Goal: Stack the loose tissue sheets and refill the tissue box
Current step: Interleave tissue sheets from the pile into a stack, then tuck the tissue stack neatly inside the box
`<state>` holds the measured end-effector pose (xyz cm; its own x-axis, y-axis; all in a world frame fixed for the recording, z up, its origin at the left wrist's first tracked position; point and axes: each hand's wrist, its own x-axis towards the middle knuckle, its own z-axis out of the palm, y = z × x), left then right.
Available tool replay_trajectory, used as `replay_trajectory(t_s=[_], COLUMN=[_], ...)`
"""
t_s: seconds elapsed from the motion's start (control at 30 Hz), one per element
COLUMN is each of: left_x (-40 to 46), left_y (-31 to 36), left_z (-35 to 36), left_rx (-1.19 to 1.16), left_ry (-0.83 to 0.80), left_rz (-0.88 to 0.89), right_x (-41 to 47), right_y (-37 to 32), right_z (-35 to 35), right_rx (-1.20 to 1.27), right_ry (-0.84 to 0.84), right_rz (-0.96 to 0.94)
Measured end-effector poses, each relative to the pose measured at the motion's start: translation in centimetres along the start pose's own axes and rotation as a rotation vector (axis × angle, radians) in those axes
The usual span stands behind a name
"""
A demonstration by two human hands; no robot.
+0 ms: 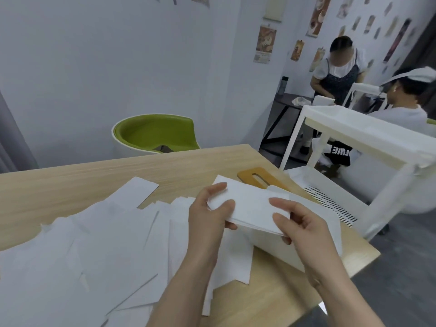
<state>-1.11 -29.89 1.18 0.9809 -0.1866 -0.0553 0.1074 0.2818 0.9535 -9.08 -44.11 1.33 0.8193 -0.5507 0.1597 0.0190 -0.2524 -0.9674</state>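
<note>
**Both hands hold a tissue stack over the white box**

Nearest the camera, many loose white tissue sheets (99, 251) lie spread and overlapping across the pale wood-grain surface (70, 182), to the left of the white rectangular tissue box (271, 246). Some sheets reach under the left forearm and touch the box's left side.

Above the box, the left hand (207, 220) and the right hand (299, 225) hold a neat stack of folded white tissue sheets (252, 206) between them. The left grip is curled round the stack's left end, thumb on top and fingers beneath. The right grip pinches the stack's right end, with the thumb and a finger on top and the other fingers curled under the near edge. The stack sits level, just over the open top of the box; whether its underside touches the box cannot be told.

Just beyond the box, a tan wooden lid with a long oval slot (257, 179) lies flat on the surface, partly hidden by the stack.

Farther off, left of the box, stands a green-and-white rounded chair (153, 133) against the wall. To the right of the box is a white plastic trolley shelf (358, 135) on the floor. Behind it, two people (339, 72) are busy at a dark table, below paper posters (265, 43) on the white wall.
</note>
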Motion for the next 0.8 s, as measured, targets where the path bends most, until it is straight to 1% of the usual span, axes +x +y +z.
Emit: replay_trajectory(t_s=[0.33, 0.5, 0.57, 0.7, 0.8], left_x=[1.3, 2.1, 2.2, 2.6, 2.6], left_y=[-0.9, -2.2, -2.6, -3.2, -3.6], left_z=[5.4, 6.4, 6.6, 7.3, 7.9], left_rx=[0.113, 0.291, 0.353, 0.521, 0.71], left_ry=[-0.131, -0.183, -0.198, -0.204, -0.204], left_rz=[-0.006, -0.004, 0.003, 0.079, 0.177], right_x=[1.4, 1.7, 1.8, 1.7, 1.7], right_y=[0.2, 1.1, 1.8, 2.8, 3.5], right_z=[-5.0, -6.8, -7.3, -7.8, -8.0], right_rx=[-0.096, -0.133, -0.192, -0.261, -0.424], right_ry=[0.098, 0.147, 0.166, 0.195, 0.221], right_rz=[0.008, 0.062, 0.063, 0.029, -0.034])
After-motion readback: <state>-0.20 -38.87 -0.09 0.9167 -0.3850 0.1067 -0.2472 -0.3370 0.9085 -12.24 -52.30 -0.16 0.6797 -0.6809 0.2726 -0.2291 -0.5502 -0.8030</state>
